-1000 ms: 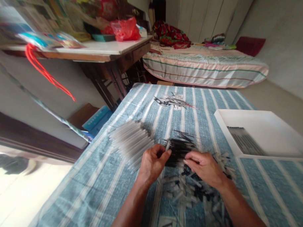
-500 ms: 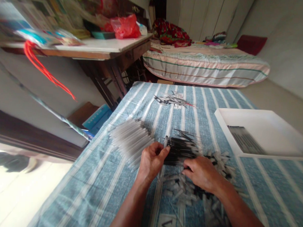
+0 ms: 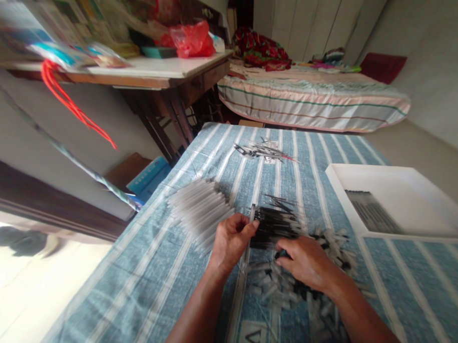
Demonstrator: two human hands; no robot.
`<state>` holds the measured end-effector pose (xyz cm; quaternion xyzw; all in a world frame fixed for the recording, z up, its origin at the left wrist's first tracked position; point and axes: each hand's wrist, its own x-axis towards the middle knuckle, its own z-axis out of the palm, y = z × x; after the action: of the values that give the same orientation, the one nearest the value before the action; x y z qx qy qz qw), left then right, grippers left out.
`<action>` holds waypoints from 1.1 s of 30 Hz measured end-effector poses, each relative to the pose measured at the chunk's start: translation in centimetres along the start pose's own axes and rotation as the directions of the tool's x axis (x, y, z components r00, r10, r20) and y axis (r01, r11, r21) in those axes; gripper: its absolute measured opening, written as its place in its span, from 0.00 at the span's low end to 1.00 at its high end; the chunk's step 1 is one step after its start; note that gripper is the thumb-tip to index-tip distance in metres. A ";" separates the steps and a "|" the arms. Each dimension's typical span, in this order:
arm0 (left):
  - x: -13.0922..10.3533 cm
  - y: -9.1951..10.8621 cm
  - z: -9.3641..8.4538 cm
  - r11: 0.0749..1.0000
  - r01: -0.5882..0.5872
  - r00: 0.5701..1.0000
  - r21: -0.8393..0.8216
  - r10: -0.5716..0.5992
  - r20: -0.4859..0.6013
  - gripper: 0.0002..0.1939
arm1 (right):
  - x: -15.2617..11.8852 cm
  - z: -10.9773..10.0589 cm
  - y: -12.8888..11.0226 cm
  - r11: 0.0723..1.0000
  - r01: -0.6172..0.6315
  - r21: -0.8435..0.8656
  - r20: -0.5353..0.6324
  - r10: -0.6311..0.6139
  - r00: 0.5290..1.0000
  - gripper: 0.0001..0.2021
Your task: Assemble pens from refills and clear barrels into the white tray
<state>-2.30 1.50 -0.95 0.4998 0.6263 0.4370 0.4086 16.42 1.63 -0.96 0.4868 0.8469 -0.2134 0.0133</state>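
Note:
My left hand is closed around a clear pen barrel, whose upper end sticks out above the thumb and whose lower end shows below the hand. My right hand pinches a small black piece, mostly covered by the fingers. Between and beyond the hands lies a heap of black pen refills. Left of my left hand, translucent pen barrels are laid side by side. Loose clear pen caps are scattered below and around my right hand, some with black parts among them.
A shallow white box on the right holds a row of dark-looking pens. Several thin black and clear pieces lie at the far end of the striped cloth. A desk stands on the left and a bed behind.
Both hands stay almost in place. The black piece shows more clearly between my right fingers. The whole view shifts slightly.

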 end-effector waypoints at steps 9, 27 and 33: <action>-0.2 1.0 0.0 0.990 0.051 0.997 -0.129 -0.058 -0.054 0.15 | -0.2 -0.1 -0.3 0.993 0.034 0.114 -0.027 -0.031 0.999 0.06; -0.4 0.9 0.2 0.958 0.069 0.996 -0.280 -0.080 -0.031 0.14 | 0.5 0.7 -4.1 0.948 0.228 -0.222 0.103 -0.210 0.972 0.11; -0.5 1.0 0.2 0.932 0.095 0.992 -0.350 -0.117 -0.040 0.13 | 0.4 0.4 -2.7 0.988 0.133 -0.083 0.007 -0.133 0.991 0.07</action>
<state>-1.74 1.21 0.01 0.3720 0.5774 0.5328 0.4944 13.86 0.58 -0.48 0.4280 0.8857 -0.1787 0.0196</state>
